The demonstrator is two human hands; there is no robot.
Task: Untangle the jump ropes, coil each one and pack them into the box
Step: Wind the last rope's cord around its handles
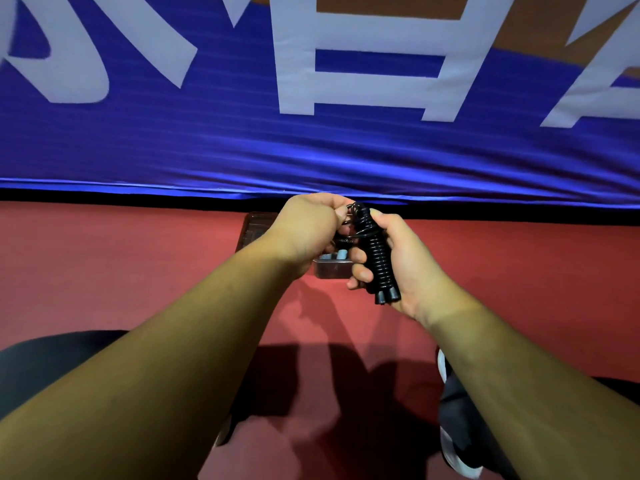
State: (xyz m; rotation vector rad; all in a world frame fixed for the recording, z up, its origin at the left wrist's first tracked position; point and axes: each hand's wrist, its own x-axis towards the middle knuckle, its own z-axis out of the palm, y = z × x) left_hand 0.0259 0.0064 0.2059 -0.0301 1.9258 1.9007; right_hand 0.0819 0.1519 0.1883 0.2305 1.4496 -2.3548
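black jump rope [378, 258] held over the box [330, 270]
right grip [403, 263] curls round the wrapped handles [388, 295]; left grip [306, 230] pinches the cord [354, 210] at their top.

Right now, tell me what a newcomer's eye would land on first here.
The huge blue banner with white lettering fills the upper half. At centre, the right hand grips a black jump rope wound round its paired handles, while the left hand pinches the rope at the top. Behind them, a clear box sits on the red floor.
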